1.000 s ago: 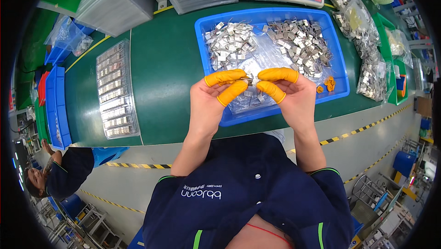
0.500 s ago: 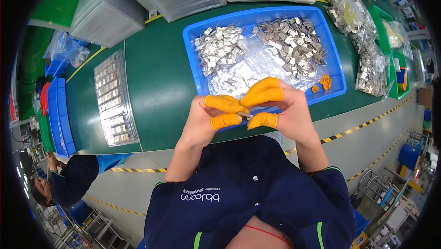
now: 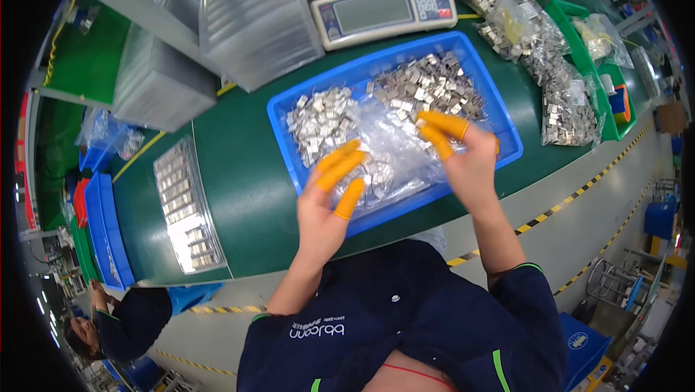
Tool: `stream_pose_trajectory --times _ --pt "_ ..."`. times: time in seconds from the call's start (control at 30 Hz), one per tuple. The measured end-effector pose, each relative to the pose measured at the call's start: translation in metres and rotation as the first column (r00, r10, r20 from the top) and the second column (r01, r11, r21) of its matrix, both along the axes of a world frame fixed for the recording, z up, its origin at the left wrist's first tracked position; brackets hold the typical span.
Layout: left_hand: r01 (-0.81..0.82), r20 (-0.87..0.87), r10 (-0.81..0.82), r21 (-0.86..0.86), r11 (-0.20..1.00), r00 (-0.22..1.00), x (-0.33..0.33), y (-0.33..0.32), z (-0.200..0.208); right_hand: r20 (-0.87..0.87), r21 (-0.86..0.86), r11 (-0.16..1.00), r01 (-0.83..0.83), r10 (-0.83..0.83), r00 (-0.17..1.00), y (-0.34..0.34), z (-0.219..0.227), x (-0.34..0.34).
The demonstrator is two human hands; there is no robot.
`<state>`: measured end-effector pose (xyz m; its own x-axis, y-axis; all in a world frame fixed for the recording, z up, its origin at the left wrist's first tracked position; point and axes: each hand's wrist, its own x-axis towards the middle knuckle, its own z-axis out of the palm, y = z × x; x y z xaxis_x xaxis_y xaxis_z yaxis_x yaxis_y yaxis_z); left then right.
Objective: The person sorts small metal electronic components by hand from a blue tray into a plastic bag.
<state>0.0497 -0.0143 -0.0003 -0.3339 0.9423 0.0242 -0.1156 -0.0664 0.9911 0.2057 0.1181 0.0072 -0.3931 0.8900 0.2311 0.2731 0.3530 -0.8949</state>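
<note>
A blue tray (image 3: 507, 102) in front of me holds small silver metal parts with thin leads, in a left heap (image 3: 318, 128) and a right heap (image 3: 427, 84). Between them lies a clear plastic bag (image 3: 394, 138), more parts showing at its near end. Orange finger cots cover my fingertips. My left hand (image 3: 326, 200) hovers over the tray's near left part, thumb and fingers apart, nothing visible between them. Over the right heap's near edge, my right hand (image 3: 463, 157) has its fingertips pinched at a small silver part, slightly blurred.
Left of the tray lies a clear blister tray (image 3: 184, 204) of silver parts. Behind stand stacked clear trays (image 3: 253, 23) and a weighing scale (image 3: 373, 12). Bagged parts (image 3: 568, 106) and a green bin (image 3: 619, 128) are at right. Another person (image 3: 134, 323) is at far left.
My hands have separated from a joint pinch on a small part at the tray's near edge. Both moved out over the tray; the left fingers spread, the right reached the right heap. The view shifted.
</note>
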Motion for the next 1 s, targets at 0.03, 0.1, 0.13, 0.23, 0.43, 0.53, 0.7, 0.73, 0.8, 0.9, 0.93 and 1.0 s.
stream_pose_trajectory --times 0.03,0.1,0.13,0.23,0.43,0.53,0.7,0.73,0.8,0.9,0.93,1.0 --pt "-0.154 -0.278 0.158 0.037 0.987 0.948 -0.008 -0.001 -0.007 0.131 0.110 0.992 0.060 -0.074 0.989 0.017 -0.001 0.003" --pt "-0.371 -0.586 0.378 0.137 0.918 0.717 -0.022 -0.005 -0.012 0.240 0.235 0.964 0.121 -0.178 0.954 0.041 -0.008 0.001" --pt "-0.361 -0.585 0.377 0.150 0.921 0.718 -0.025 -0.008 -0.013 0.268 0.386 0.921 0.055 -0.169 0.949 0.048 -0.016 -0.001" --pt "-0.503 -0.681 0.410 0.070 0.861 0.606 -0.036 -0.019 -0.018 0.412 0.471 0.866 -0.171 -0.044 0.910 0.069 -0.018 -0.007" --pt "-0.509 -0.656 0.372 -0.021 0.860 0.657 -0.034 -0.029 -0.034 0.712 0.345 0.785 -0.514 0.138 0.688 0.083 -0.033 -0.040" --pt "-0.475 -0.663 0.328 -0.047 0.879 0.673 -0.034 -0.032 -0.045 0.697 0.377 0.757 -0.534 0.148 0.701 0.079 -0.037 -0.042" --pt "-0.460 -0.207 0.449 -0.006 0.888 0.869 -0.026 -0.026 -0.053 0.636 0.345 0.870 -0.351 0.058 0.769 0.083 -0.025 -0.025" --pt "-0.459 -0.204 0.448 -0.004 0.889 0.870 -0.026 -0.025 -0.053 0.542 0.451 0.858 -0.246 -0.043 0.840 0.083 -0.025 -0.023" --pt "-0.449 -0.248 0.434 -0.005 0.894 0.866 -0.026 -0.025 -0.053 0.586 0.496 0.811 -0.310 -0.049 0.809 0.082 -0.028 -0.019" --pt "-0.410 -0.273 0.383 -0.047 0.911 0.882 -0.029 -0.023 -0.048 0.770 0.356 0.774 -0.523 0.074 0.634 0.084 -0.036 -0.011" --pt "-0.434 -0.277 0.407 -0.042 0.900 0.871 -0.031 -0.025 -0.047 0.767 0.361 0.759 -0.541 0.088 0.636 0.087 -0.034 -0.010" --pt "-0.421 -0.277 0.400 -0.020 0.907 0.874 -0.030 -0.023 -0.049 0.783 0.112 0.889 -0.443 0.196 0.591 0.096 -0.030 0.000"
